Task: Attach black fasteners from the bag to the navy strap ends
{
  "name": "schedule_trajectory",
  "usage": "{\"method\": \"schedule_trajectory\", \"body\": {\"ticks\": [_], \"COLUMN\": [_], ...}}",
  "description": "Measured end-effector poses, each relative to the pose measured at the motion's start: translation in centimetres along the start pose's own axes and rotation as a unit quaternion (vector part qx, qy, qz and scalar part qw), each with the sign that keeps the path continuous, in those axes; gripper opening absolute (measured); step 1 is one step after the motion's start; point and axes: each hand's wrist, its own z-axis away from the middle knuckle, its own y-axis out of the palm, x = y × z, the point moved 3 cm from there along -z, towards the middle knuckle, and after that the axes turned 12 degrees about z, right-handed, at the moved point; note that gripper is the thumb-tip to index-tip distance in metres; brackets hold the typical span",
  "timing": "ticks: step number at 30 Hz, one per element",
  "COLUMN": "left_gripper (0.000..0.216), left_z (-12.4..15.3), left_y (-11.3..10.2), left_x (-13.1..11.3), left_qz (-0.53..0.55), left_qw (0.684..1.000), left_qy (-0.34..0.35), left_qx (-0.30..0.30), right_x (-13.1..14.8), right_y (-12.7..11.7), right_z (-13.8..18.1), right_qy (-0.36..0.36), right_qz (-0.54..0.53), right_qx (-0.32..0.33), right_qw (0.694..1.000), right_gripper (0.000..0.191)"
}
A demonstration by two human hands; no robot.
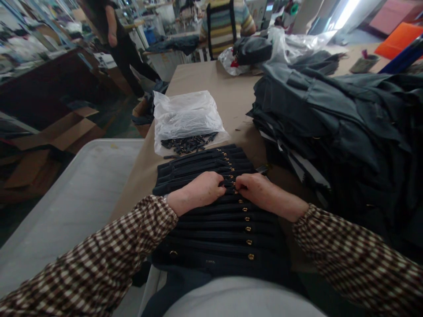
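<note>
A stack of black fabric pieces with zippers (224,224) lies fanned out on the tan table (205,83) in front of me, brass sliders in a row down the middle. My left hand (203,190) and my right hand (254,188) rest on the stack, knuckles up, fingers curled and pinching at one zipper around its brass slider (233,188). Just beyond the stack lies a small heap of black zipper pulls (188,144) spilling from a clear plastic bag (187,115).
A big pile of dark garments (333,127) fills the table's right side. A white bin (82,193) stands at the left edge. Cardboard boxes (66,130) lie on the floor. Two people stand or sit at the far end, by black bags (253,49).
</note>
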Motion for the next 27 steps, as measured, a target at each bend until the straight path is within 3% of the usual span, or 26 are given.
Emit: {"method": "schedule_trajectory", "body": {"ticks": [3, 5, 10, 14, 17, 19, 22, 24, 27], "left_gripper": [0.021, 0.02, 0.016, 0.013, 0.018, 0.019, 0.026, 0.031, 0.027], "left_z": [0.4, 0.7, 1.1, 1.5, 2.1, 2.5, 2.8, 2.7, 2.4], "left_y": [-0.5, -0.8, -0.9, -1.2, -1.3, -1.0, 0.0, 0.5, 0.9], "left_x": [-0.1, -0.4, -1.6, -2.4, -2.6, -2.5, -2.8, -3.0, -2.9], "left_qz": [0.02, 0.045, 0.119, 0.179, 0.259, 0.353, 0.496, 0.546, 0.554], "left_qw": [1.0, 0.999, 0.991, 0.979, 0.964, 0.932, 0.86, 0.83, 0.821], "left_qy": [-0.009, -0.008, 0.016, 0.027, -0.018, -0.079, -0.116, -0.106, -0.119], "left_qx": [-0.006, -0.026, -0.062, -0.09, -0.065, -0.03, 0.022, 0.052, 0.076], "right_x": [0.1, 0.5, 2.8, 3.9, 3.2, 2.4, 2.0, 2.0, 2.1], "right_y": [-0.6, -0.9, -0.5, -1.2, -2.3, -2.8, -2.9, -2.6, -2.1], "right_z": [0.0, -0.1, -0.8, -0.5, 0.4, 1.1, 2.2, 2.8, 3.3], "right_qy": [0.015, 0.031, 0.073, 0.08, 0.07, 0.049, -0.033, -0.081, -0.095], "right_qz": [-0.075, -0.186, -0.453, -0.497, -0.512, -0.451, -0.208, -0.075, -0.04], "right_qx": [-0.052, -0.09, -0.105, -0.139, -0.195, -0.204, -0.192, -0.181, -0.179], "right_qw": [0.996, 0.978, 0.882, 0.853, 0.834, 0.867, 0.958, 0.977, 0.979], "right_gripper": [0.015, 0.012, 0.016, 0.015, 0.015, 0.01, 0.003, 0.011, 0.014]}}
